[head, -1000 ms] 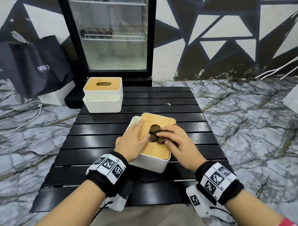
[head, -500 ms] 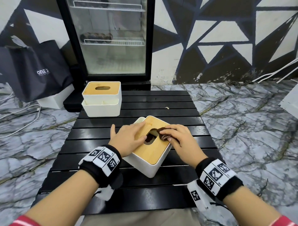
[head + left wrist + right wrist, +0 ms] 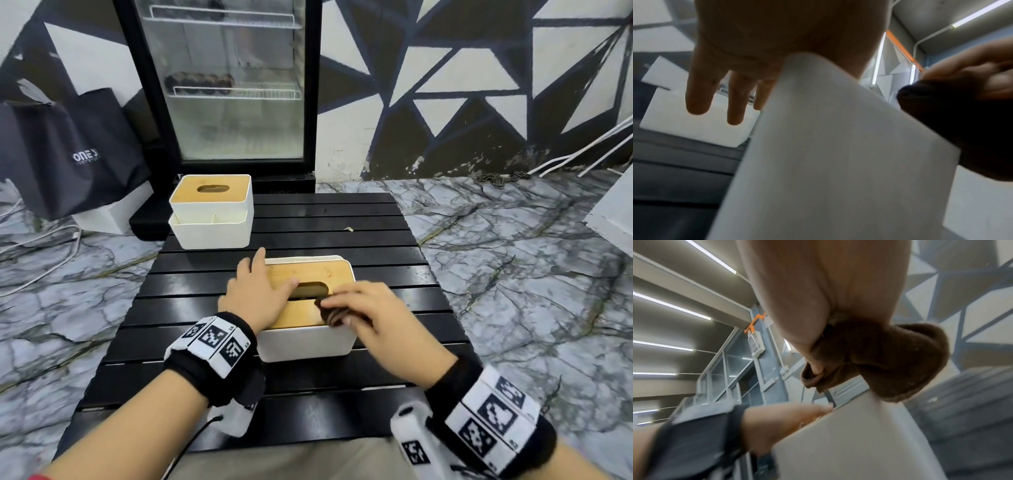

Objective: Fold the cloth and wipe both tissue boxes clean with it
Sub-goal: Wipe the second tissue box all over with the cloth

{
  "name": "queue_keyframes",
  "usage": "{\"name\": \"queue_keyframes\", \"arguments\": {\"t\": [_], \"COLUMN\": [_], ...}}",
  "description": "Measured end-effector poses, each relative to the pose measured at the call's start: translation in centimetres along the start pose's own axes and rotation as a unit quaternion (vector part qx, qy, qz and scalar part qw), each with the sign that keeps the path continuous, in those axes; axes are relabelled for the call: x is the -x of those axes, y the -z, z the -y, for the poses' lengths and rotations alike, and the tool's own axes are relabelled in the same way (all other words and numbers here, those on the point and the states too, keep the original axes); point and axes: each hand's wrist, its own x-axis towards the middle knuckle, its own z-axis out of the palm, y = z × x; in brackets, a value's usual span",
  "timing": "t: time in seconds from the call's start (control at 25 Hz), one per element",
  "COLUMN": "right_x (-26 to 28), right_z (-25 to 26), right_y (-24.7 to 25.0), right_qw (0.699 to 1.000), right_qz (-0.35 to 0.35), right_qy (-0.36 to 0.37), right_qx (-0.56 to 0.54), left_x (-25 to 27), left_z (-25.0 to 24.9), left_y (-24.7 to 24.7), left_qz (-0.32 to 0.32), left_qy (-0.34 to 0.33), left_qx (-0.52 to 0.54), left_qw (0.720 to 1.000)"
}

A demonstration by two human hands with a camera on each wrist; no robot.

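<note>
A white tissue box with a wooden lid (image 3: 305,339) sits mid-table in front of me. My left hand (image 3: 255,291) lies flat on the lid's left side with straight fingers, steadying it; its fingers (image 3: 698,91) hang past the box wall (image 3: 818,154) in the left wrist view. My right hand (image 3: 363,308) grips a folded brown cloth (image 3: 330,313) and presses it on the lid's near right part. The cloth (image 3: 879,356) bulges from under the palm in the right wrist view. A second white tissue box (image 3: 212,210) stands at the table's far left.
The black slatted table (image 3: 376,240) stands on a marble-pattern floor. A glass-door fridge (image 3: 226,85) rises behind it. A dark bag (image 3: 68,154) and a white block lie at the far left. A small scrap (image 3: 348,229) lies on the far slats.
The near box has turned from skewed to square with the table. My right hand with the cloth slid from the lid's slot toward the near right edge. My left hand shifted to the lid's left.
</note>
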Motion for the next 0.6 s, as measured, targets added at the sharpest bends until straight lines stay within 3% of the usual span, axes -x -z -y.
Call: {"name": "queue_keyframes", "arguments": {"t": [0.12,0.28,0.44,0.6], "right_x": [-2.4,-3.2,-0.3,2.0], "right_z": [-0.8,-3.3,-3.5,-2.9], "right_y": [1.2,-0.5,-2.4,-2.8], "right_qw": [0.999,0.998,0.999,0.999], "right_qz": [-0.029,-0.008,-0.04,-0.025], "right_qy": [-0.031,-0.055,-0.019,0.015], "right_qx": [-0.028,-0.02,-0.013,-0.039], "left_x": [0.4,0.3,-0.1,-0.4], "left_z": [-0.2,-0.2,-0.3,-0.4], "left_y": [-0.7,-0.5,-0.5,-0.3], "left_qz": [0.027,0.025,0.024,0.031], "left_qy": [-0.017,-0.056,-0.065,-0.08], "left_qx": [0.065,0.074,0.068,0.07], "left_qw": [0.997,0.995,0.995,0.994]}}
